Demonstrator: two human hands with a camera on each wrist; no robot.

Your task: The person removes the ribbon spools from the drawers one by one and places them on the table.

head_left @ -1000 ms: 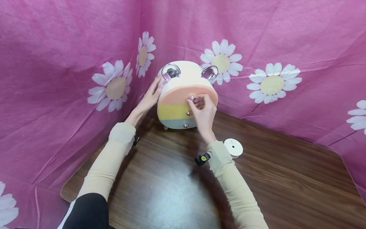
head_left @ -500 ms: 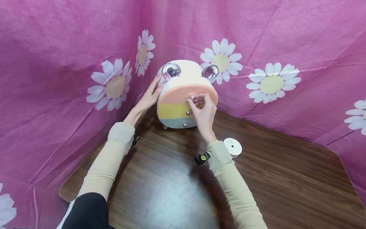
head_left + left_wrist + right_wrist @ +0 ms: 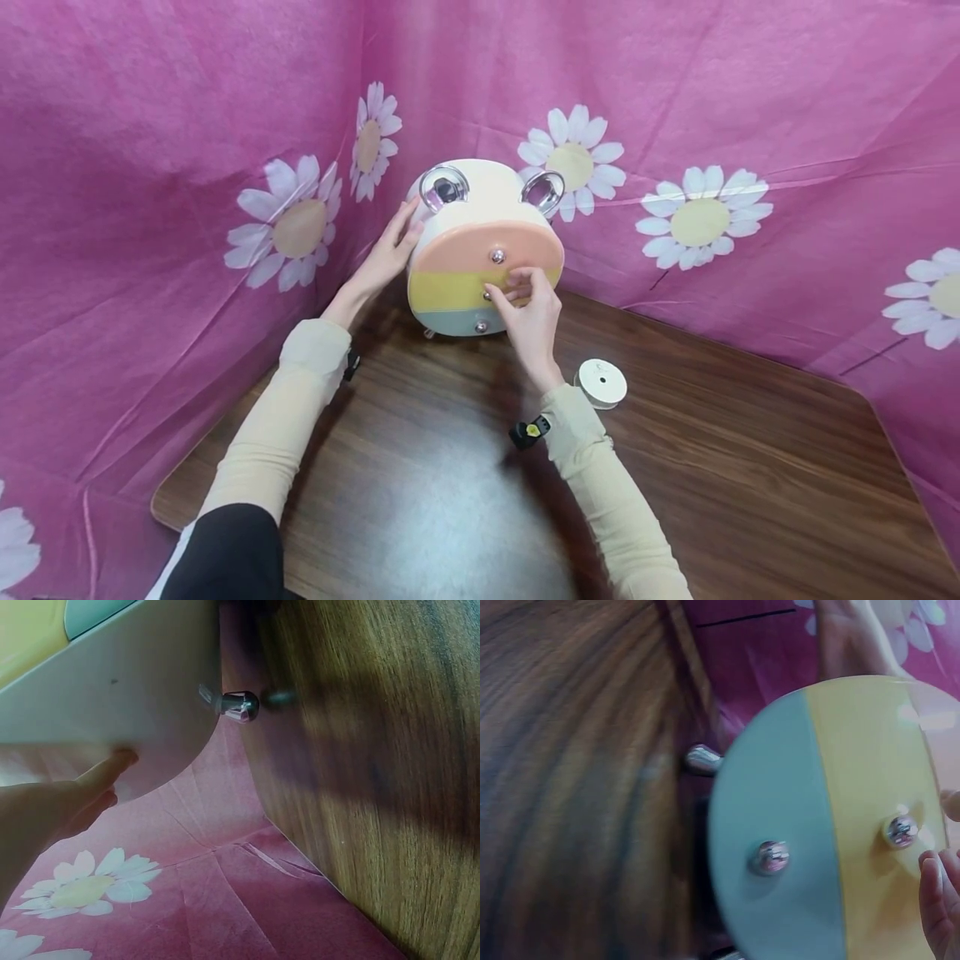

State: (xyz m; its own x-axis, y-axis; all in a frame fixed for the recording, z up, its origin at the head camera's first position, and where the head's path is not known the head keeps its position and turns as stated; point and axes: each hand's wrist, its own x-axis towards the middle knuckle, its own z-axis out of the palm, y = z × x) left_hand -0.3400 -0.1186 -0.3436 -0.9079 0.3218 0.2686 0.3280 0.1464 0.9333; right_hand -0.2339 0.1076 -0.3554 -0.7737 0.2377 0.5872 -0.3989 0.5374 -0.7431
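Observation:
A small rounded drawer cabinet [image 3: 491, 179] with a white body stands on the table. Its front has an orange drawer [image 3: 457, 248], a yellow drawer [image 3: 438, 292] and a blue-green drawer [image 3: 450, 323], each with a shiny round knob. My left hand [image 3: 386, 252] rests on the cabinet's left side, fingers extended; the left wrist view shows the fingertips against the white wall. My right hand [image 3: 534, 321] is at the yellow drawer, thumb and fingers spread apart close to its knob [image 3: 901, 831]. That knob sits just outside the gap between them. All the drawers sit flush.
Two chrome rings [image 3: 543, 192] stick up from the cabinet's top, and a chrome foot [image 3: 240, 706] props it below. Right of my right wrist lies a white spool [image 3: 602, 383] on the wooden table [image 3: 720, 467]. A pink flowered cloth [image 3: 480, 75] hangs close behind.
My right hand has left the orange drawer's knob and moved down to the yellow drawer's knob, its fingers now spread. The left hand stays on the cabinet's side. The view has shifted slightly.

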